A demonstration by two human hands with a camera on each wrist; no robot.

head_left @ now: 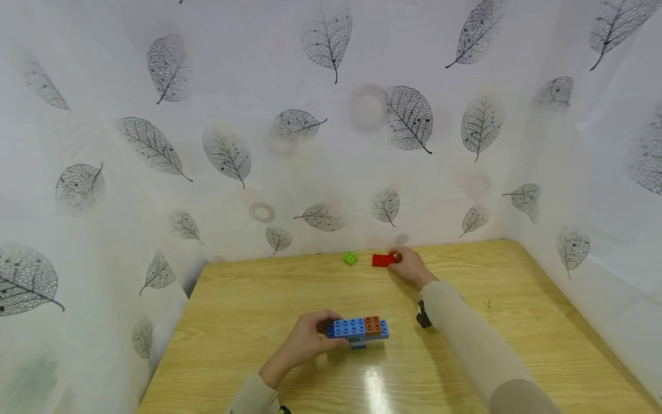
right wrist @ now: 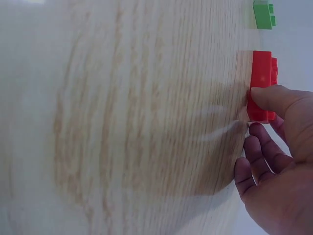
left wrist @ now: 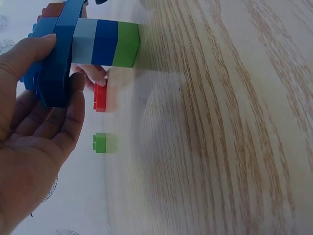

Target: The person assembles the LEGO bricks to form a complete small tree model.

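The left hand (head_left: 304, 341) is gripping the nine o'clock end of a blue-and-orange block model (head_left: 353, 328), thumb and fingers clamped round it (a stem (left wrist: 106, 43) of light, blue and green blocks is projecting beneath). At one o'clock from the model, a red block (head_left: 381, 260) is resting near the twelve o'clock edge of the table (head_left: 248, 299), where the right hand (head_left: 411, 268) is pinching the block's three o'clock end; a green block (head_left: 350, 259) is lying near the red one, at nine o'clock in the head view.

Head view: right hand (head_left: 412, 268) covers red toy brick's (head_left: 381, 260) right end; left sleeve (head_left: 256, 397) cut by bottom edge.
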